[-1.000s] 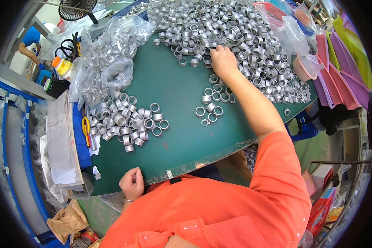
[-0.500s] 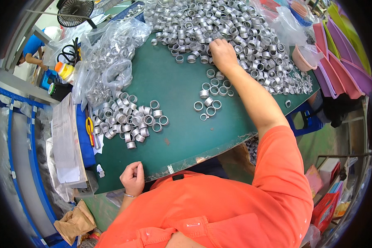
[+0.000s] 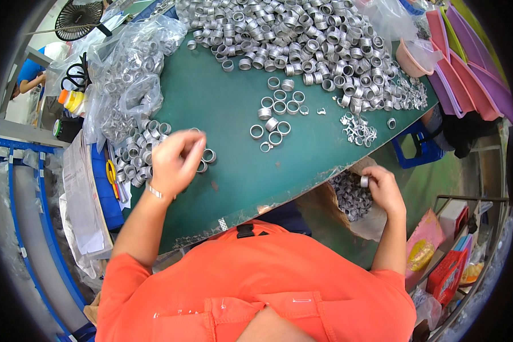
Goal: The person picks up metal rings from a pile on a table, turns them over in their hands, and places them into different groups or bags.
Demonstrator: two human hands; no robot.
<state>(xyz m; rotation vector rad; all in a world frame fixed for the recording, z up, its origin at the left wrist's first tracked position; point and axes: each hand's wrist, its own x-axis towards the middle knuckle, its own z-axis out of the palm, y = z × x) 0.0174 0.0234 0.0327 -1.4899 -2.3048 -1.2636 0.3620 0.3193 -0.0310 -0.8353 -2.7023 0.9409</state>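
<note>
My right hand (image 3: 385,188) pinches a grey metal ring (image 3: 364,181) beyond the table's front edge, above an open sack (image 3: 376,223) that holds many such rings. Over the left pile of metal rings (image 3: 132,153), my left hand (image 3: 176,162) has its fingers curled closed; whatever they may hold is hidden. It covers part of that pile, and a few rings show beside its fingertips. A loose group of rings (image 3: 279,106) lies mid-table. The large heap of rings (image 3: 285,31) spreads across the far side.
Small metal scraps (image 3: 359,131) lie near the right edge of the green table (image 3: 228,188). Bagged rings (image 3: 125,74), yellow-handled scissors (image 3: 112,171) and a fan (image 3: 78,20) are at the left. A pink bowl (image 3: 411,60), upright coloured bins (image 3: 467,85) and a blue stool (image 3: 419,149) stand right.
My right hand has left the far heap and come down over the sack with a ring. My left hand has risen from the front edge to the left pile. The whole view has shifted slightly.
</note>
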